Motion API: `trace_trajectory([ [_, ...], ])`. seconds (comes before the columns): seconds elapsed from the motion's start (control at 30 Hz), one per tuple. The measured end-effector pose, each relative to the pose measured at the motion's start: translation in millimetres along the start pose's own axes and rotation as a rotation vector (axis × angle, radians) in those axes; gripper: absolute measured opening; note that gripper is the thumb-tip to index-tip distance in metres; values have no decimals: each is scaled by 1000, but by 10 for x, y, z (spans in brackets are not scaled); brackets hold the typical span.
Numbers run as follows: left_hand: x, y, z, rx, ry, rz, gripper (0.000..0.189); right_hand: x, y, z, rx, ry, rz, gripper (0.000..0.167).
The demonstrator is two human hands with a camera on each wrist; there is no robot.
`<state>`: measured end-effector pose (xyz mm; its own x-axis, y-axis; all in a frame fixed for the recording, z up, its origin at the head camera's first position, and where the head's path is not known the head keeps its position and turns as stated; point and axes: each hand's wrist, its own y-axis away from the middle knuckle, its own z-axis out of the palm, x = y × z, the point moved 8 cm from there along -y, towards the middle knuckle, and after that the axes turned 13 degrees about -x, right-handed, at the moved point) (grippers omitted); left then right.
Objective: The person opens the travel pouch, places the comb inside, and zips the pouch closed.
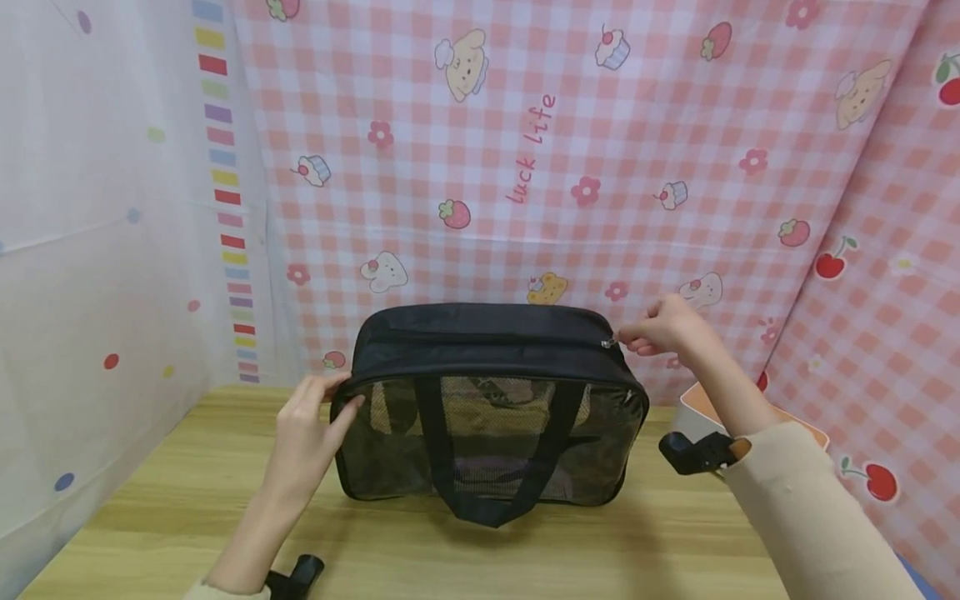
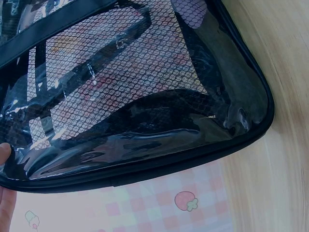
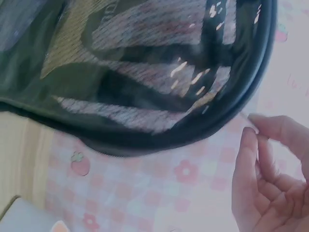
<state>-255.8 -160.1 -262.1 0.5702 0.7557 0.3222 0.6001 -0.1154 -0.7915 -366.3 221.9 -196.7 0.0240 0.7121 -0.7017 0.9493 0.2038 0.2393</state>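
Observation:
A black toiletry bag with a see-through front [image 1: 390, 450] stands upright on the wooden table, its black strap handle [image 1: 495, 510] hanging down the front. At the bag's upper left corner my left hand [image 1: 303, 421] grips the edge, thumb on the clear front and fingers behind; in the left wrist view only the thumb [image 2: 4, 153] and part of a finger show. My right hand [image 1: 663, 325] pinches the small metal zipper pull [image 1: 607, 342] at the right end of the top. Through the clear panel I see mesh [image 3: 149, 29] and something purplish [image 1: 487, 475].
Behind the right forearm is a white box with an orange inside [image 1: 693, 408] on the table [image 1: 187, 492]. A pink checked cloth [image 1: 480, 167] hangs close behind the bag, and a white dotted cloth [image 1: 97, 250] lines the left side. Black camera mounts sit at both wrists.

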Motion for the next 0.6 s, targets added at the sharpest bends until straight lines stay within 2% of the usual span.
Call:
trace_trajectory([
  [0.13,-9,2,7,5,2,3,34,136,1,-54,14,18,3,22],
  [0.27,-11,3,2,9,0,10,34,248,3,-76,16,-15,0,25],
  [0.4,-8,0,-1,9,-3,6,34,319,10,-65,-1,-52,-11,27],
  [0.6,-7,-4,2,2,-14,-14,32,391,9,-70,-10,-44,-15,32],
])
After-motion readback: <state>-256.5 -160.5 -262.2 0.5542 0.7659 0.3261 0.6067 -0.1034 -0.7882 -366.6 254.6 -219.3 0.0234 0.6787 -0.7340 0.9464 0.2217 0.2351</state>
